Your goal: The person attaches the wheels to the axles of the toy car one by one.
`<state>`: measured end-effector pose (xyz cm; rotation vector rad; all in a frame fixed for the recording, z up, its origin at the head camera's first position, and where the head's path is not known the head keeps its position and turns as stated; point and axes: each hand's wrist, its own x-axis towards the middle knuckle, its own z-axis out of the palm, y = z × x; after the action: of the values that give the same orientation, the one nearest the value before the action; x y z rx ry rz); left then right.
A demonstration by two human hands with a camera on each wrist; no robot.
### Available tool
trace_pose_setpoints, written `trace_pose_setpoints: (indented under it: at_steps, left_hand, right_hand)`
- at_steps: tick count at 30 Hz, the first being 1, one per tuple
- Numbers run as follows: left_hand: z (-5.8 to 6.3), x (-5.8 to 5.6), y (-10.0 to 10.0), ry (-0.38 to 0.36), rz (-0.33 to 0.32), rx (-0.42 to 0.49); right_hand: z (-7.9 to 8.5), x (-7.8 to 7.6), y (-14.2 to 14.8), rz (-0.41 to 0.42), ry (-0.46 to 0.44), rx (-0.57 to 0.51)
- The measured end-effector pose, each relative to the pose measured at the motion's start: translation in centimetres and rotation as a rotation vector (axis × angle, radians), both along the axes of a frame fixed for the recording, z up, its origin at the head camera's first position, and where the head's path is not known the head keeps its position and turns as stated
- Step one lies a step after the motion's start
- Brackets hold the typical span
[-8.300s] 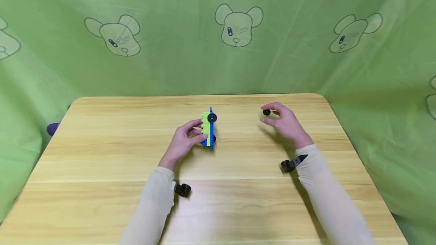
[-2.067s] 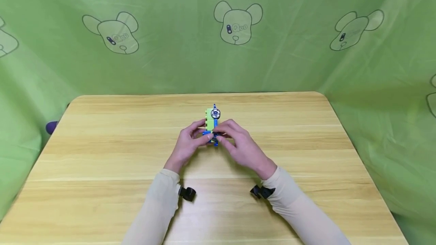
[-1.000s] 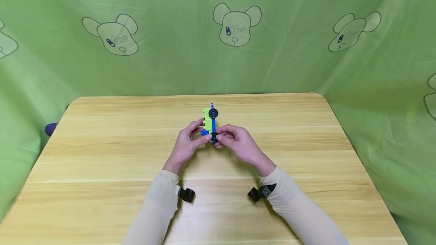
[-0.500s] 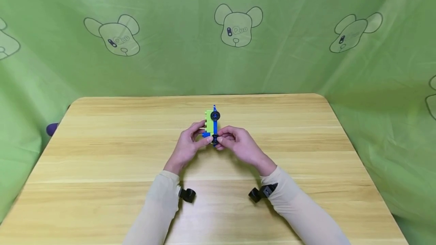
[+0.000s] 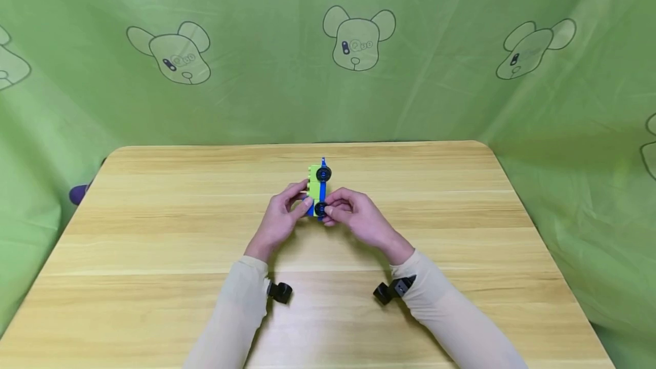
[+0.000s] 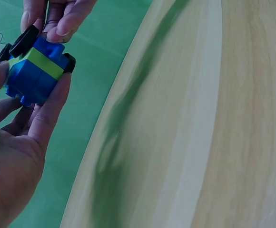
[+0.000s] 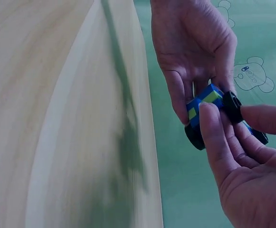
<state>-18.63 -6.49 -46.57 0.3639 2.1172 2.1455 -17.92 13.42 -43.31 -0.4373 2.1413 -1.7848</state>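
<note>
A toy car (image 5: 315, 189) of lime-green and blue building blocks stands nose-up above the table in the head view, its side facing me. On that side are an upper black wheel (image 5: 323, 173) and a lower black wheel (image 5: 320, 209). My left hand (image 5: 279, 218) grips the car's body from the left, thumb on the near side. From the right, my right hand (image 5: 361, 218) holds the car's lower end. In the right wrist view, its thumb touches a wheel (image 7: 232, 107) and its index finger lies across the blue end (image 7: 212, 89). Part of the underside is hidden.
Both hands work over a wooden table (image 5: 328, 323). A green curtain (image 5: 266, 101) with bear-head prints surrounds its back and sides. Something purple (image 5: 78, 193) shows beyond the table's left edge.
Earlier, my right hand held a loose black wheel off to the right; now a wheel sits at the car's lower end. My left thumb has since shifted off that wheel.
</note>
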Motion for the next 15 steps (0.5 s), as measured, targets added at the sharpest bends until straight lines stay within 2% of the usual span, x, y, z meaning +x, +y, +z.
trace_pose_setpoints:
  at_steps: [7,15]
  left_hand:
    - [0.0,-0.1,-0.4,0.000,0.035,-0.004]
    - [0.2,-0.1,-0.7,-0.008,0.027,-0.011]
  right_hand:
    - [0.1,-0.3,1.0,0.001,0.083,0.080]
    - [1.4,-1.0,2.4,-0.115,0.091,0.006]
